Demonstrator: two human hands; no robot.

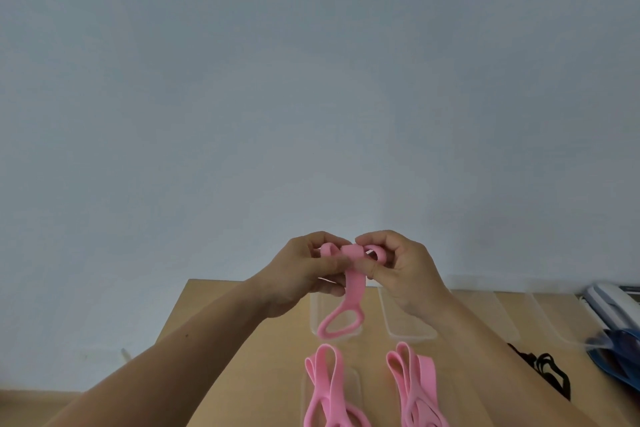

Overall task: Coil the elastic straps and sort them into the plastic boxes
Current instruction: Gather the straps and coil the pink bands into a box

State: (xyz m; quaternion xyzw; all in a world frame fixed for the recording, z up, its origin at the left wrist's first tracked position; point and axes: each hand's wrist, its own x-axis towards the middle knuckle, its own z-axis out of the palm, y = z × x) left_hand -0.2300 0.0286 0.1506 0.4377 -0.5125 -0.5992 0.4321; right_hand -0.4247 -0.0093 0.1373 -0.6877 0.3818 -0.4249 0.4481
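Note:
A pink elastic strap (349, 291) is held up in the air above the wooden table (242, 340). My left hand (304, 270) pinches its folded top from the left. My right hand (398, 267) pinches the top from the right, with a small loop around the fingers. A long loop of the strap hangs down between both hands. Below it stand clear plastic boxes (408, 322). Two nearer boxes hold pink straps, one on the left (329, 388) and one on the right (415, 388).
A black strap (550, 371) lies on the table at the right. Blue straps (620, 357) fill a clear box at the far right edge. A white and blue object (609, 302) sits behind them. A plain grey wall rises behind the table.

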